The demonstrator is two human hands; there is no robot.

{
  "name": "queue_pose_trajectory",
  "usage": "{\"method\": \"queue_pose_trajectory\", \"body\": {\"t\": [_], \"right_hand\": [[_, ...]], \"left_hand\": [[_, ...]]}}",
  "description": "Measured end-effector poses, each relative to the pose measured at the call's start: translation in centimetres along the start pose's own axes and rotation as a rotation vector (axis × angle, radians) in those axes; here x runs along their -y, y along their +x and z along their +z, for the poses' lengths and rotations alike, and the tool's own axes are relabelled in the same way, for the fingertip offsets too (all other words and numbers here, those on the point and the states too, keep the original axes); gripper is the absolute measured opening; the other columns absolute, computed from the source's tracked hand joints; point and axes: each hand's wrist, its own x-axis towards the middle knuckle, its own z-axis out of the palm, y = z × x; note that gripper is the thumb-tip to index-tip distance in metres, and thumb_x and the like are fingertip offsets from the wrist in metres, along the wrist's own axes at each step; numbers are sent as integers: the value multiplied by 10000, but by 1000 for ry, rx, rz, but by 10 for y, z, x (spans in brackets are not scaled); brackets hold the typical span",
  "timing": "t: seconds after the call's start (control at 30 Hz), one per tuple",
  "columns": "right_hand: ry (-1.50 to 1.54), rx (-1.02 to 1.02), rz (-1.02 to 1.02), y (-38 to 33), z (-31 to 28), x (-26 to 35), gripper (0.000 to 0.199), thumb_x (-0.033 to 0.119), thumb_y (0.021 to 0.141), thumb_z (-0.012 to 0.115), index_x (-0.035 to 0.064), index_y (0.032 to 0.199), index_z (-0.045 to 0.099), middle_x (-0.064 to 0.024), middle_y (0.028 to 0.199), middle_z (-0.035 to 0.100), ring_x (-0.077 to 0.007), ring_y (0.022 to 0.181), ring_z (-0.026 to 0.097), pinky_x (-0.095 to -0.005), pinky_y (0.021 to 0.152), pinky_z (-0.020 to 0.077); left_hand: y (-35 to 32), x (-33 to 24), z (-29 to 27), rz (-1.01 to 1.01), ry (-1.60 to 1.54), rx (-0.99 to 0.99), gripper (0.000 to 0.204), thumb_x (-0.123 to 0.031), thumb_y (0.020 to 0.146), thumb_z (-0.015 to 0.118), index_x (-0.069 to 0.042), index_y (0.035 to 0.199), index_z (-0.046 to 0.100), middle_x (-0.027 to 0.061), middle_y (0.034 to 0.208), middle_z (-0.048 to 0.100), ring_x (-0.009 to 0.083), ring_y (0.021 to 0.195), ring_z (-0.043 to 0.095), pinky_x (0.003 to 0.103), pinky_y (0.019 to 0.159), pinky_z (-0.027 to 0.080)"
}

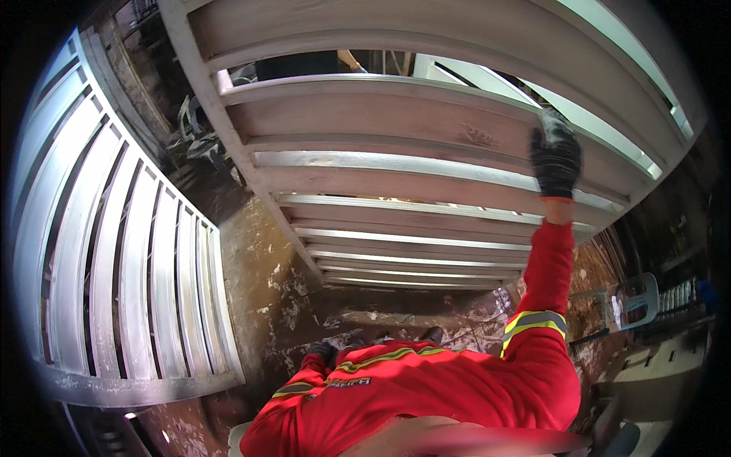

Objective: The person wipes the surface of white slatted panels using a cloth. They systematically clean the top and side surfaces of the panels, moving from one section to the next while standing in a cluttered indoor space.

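My right hand (557,156), in a dark knitted glove, is raised to the right part of a large slatted metal panel (365,114) in front of me. Its fingers are bent at the edge of a slat, against something pale that I cannot make out. The panel has a dull whitish coat, and a dark scuffed patch (480,135) marks one slat left of this hand. My left hand (324,351), also gloved, hangs low by my body, away from the panel; its fingers are too dark to read.
Another slatted panel (141,259), pale and shiny, stands at the left. Through a gap between slats another person's arm (349,59) shows. A chair (636,301) is at the right. The brown floor (263,251) carries pale spots and flakes.
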Motion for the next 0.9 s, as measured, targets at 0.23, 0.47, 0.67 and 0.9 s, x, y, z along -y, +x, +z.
{"method": "queue_pose_trajectory", "body": {"t": [0.23, 0.47, 0.67, 0.9], "right_hand": [[-276, -388, 178, 2, -2, -105, 365, 195, 895, 485, 57, 1231, 518, -160, 1310, 470, -347, 1254, 376, -443, 1068, 261], [166, -397, 335, 30, 62, 69, 721, 464, 888, 430, -64, 1359, 292, -307, 1417, 219, -459, 1335, 156, -499, 1110, 90], [348, -316, 128, 18, 80, 225, 674, 463, 887, 402, 52, 1406, 275, -221, 1460, 194, -423, 1362, 97, -652, 1044, 31], [674, -103, -278, 35, 82, 365, 614, 235, 726, 545, 18, 1290, 438, -249, 1385, 322, -410, 1322, 237, -593, 1086, 93]], "left_hand": [[6, -55, -54, 444, 516, 113, 300, -313, 808, 507, -92, 965, 634, 204, 1030, 612, 373, 938, 599, 458, 768, 494], [24, -74, -41, 269, 115, -21, 340, -369, 845, 458, -72, 908, 612, 223, 960, 623, 399, 859, 601, 473, 750, 482], [3, -49, -10, 225, -79, -200, 242, -316, 802, 510, -88, 831, 588, 246, 756, 615, 417, 741, 610, 528, 585, 463], [-18, 37, 33, 327, 177, -30, 374, -382, 773, 554, -93, 1008, 589, 201, 826, 646, 388, 765, 628, 487, 637, 490]]}}
